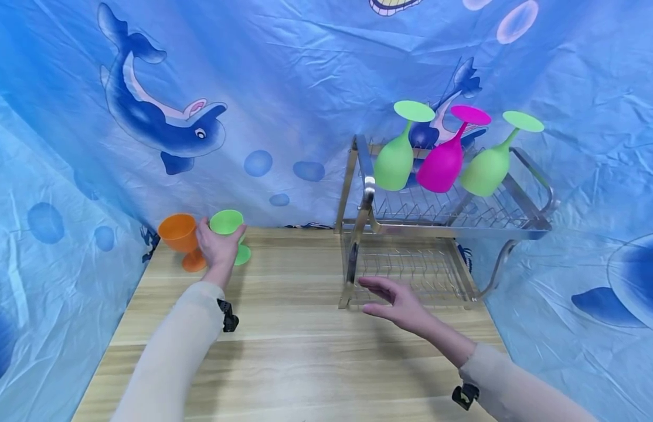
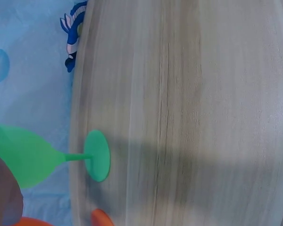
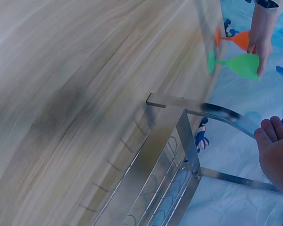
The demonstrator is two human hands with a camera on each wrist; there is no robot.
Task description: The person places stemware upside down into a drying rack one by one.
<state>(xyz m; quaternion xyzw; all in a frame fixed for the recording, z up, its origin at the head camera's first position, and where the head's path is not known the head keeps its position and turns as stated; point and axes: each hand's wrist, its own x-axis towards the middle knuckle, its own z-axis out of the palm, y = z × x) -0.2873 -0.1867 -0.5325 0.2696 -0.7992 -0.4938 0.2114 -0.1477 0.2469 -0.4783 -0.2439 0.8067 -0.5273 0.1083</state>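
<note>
At the table's far left, my left hand (image 1: 218, 246) holds a green plastic goblet (image 1: 226, 221) by its bowl, thumb on the right side and fingers on the left. The goblet is upright; its round foot shows low beside the hand, and in the left wrist view its stem (image 2: 75, 157) is free. Just left of the hand stands an orange goblet (image 1: 177, 231), close to my fingers. My right hand (image 1: 397, 302) holds nothing; it hovers before the lower tier of a metal dish rack (image 1: 463, 232), thumb and fingers spread apart.
Upside down on the rack's upper tier are a green goblet (image 1: 395, 164), a magenta goblet (image 1: 441, 167) and another green goblet (image 1: 487, 170). The lower tier has a wire grid (image 1: 411, 266). A blue sheet with dolphins (image 1: 284, 105) hangs behind the wooden table (image 1: 284, 363) and along its sides.
</note>
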